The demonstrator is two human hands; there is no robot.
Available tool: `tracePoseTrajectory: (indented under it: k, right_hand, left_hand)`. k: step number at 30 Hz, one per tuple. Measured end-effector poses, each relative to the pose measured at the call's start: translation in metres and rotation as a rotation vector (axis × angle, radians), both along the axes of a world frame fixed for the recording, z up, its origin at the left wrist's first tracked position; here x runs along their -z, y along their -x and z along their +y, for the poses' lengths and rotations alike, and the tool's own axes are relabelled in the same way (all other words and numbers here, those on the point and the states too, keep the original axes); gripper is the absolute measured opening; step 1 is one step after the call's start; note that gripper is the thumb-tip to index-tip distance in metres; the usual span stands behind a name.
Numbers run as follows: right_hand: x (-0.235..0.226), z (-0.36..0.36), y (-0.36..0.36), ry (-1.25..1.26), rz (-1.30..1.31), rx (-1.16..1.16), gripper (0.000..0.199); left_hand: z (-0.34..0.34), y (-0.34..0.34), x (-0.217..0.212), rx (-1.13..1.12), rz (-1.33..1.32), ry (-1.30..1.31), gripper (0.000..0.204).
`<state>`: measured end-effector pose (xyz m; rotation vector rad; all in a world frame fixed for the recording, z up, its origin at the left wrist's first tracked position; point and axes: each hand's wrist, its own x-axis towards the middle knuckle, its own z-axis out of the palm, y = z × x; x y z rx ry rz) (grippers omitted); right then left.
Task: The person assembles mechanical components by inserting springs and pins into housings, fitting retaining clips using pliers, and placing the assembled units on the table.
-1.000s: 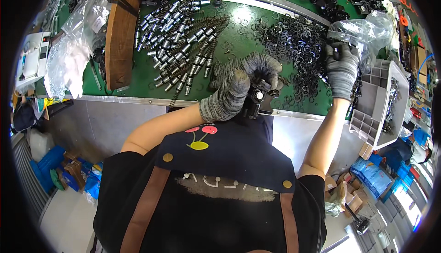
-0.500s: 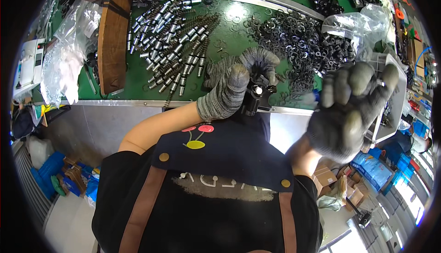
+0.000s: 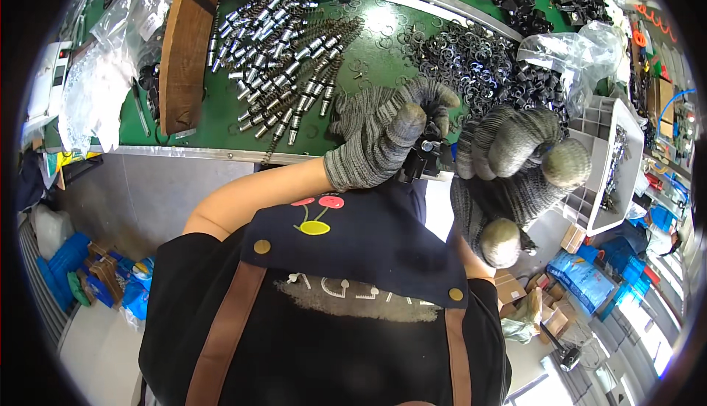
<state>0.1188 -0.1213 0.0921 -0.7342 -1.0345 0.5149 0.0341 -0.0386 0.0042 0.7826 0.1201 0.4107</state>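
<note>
Head view: the grey knit-gloved left hand point(image 3: 379, 141) pinches a small black metal part point(image 3: 421, 157) in its closed fingers, above the near edge of the green-topped counter point(image 3: 221, 122). Just beside it, the gloved right hand point(image 3: 515, 177) hovers with fingers curled, holding nothing visible. Silver-and-spring rods point(image 3: 283, 52) and dark metal rings point(image 3: 460, 56) lie beyond.

Clear plastic bags point(image 3: 103, 74) of small parts lie crumpled at the green bench's left end, and another clear bag point(image 3: 582, 49) sits at its right. Blue packages point(image 3: 589, 277) and brown cardboard boxes point(image 3: 549, 317) crowd the floor lower right.
</note>
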Motion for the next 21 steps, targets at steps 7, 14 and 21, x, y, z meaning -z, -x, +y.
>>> tracePoseTrajectory:
  k: [7, 14, 21]
  right_hand:
    - [0.01, 0.005, 0.008, 0.056, 0.054, 0.143, 0.069]
    - [-0.003, 0.006, -0.001, 0.096, 0.079, 0.144, 0.051]
    - [-0.02, 0.015, 0.004, 0.134, 0.086, 0.168, 0.039]
  left_hand:
    - [-0.002, -0.004, 0.003, -0.029, 0.029, -0.018, 0.066]
    - [0.001, -0.008, 0.009, -0.025, 0.014, -0.075, 0.063]
    - [-0.001, -0.01, 0.031, -0.025, -0.141, -0.089, 0.05]
